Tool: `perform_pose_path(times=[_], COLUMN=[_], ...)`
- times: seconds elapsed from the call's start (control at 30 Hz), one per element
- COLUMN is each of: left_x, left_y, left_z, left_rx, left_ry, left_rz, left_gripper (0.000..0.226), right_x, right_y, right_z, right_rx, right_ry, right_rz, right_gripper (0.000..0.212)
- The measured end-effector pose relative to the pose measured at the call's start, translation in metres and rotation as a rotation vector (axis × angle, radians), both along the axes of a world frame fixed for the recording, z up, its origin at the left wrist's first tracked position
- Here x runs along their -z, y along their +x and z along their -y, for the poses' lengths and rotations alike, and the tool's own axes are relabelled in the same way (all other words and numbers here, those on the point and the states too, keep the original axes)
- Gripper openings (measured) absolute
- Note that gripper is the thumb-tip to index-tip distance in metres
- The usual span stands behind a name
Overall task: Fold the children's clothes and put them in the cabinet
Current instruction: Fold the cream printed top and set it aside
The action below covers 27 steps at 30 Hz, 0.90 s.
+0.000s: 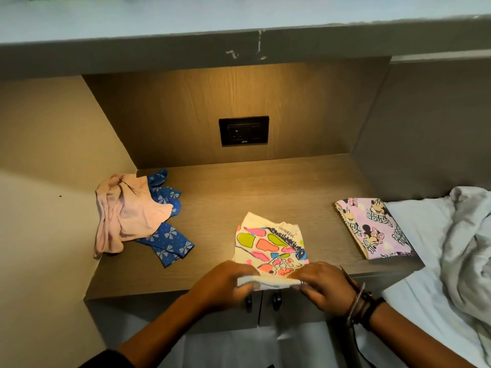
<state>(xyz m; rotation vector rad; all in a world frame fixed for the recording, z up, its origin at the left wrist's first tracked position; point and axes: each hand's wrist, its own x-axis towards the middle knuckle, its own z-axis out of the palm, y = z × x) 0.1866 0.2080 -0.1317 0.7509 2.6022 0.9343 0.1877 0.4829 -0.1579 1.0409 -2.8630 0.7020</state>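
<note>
Wood-grain top [265, 187]: lit from above, set in a recess; a black socket plate [244, 130] sits in the back panel.
Left hand [223, 284]: forearm enters from the lower left, palm down at the front edge of the top, wrist roughly level.
Left fingers [243, 272]: curled together and clamped on the near left corner of the printed garment; thumb underneath, only partly visible.
Right hand [322, 285]: forearm enters from the lower right, palm down, bangles and a dark band [364, 304] at the wrist.
Right fingers [300, 274]: bent and closed on the near right corner of the same hem — thumb tucked below the cloth.
Printed garment [271, 243]: cream with pink, orange and lime patches; lies flat on the top, partly folded, far edge pointing away; near hem is pinched between both hands at the front edge of the top.
Pink garment [127, 211]: crumpled at the left rear, lying over the blue one.
Blue bow-print garment [170, 240]: unfolded, under and beside the pink one, well apart from the hands.
Cartoon-print garment [374, 227]: lilac, folded flat at the right end of the top — just beside the bed sheet [425, 229].
Cabinet doors [265, 312]: closed below the top, two dark knobs [276, 298] under the hands.
</note>
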Motion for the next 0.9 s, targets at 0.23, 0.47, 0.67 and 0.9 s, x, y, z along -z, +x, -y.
perform_pose_path(times=[0.23, 0.47, 0.67, 0.9], left_x=[-0.03, 0.006, 0.012, 0.002], left_y=[-0.07, -0.12, -0.093, -0.02], left_z=[0.008, -0.015, -0.027, -0.04], left_rx=[-0.438, -0.748, -0.823, -1.191], left_ry=[0.407, 0.411, 0.225, 0.214], left_rz=[0.472, 0.421, 0.04, 0.244], left_gripper=[0.013, 0.038, 0.047, 0.048], right_x=[-0.042, -0.015, -0.007, -0.006], right_y=[-0.061, -0.115, -0.082, -0.089], right_z=[0.015, 0.024, 0.043, 0.052], right_rx=[0.296, 0.617, 0.374, 0.439], right_ry=[-0.361, -0.078, 0.148, 0.121], right_rz=[0.52, 0.483, -0.061, 0.2], right_gripper=[0.011, 0.023, 0.058, 0.054])
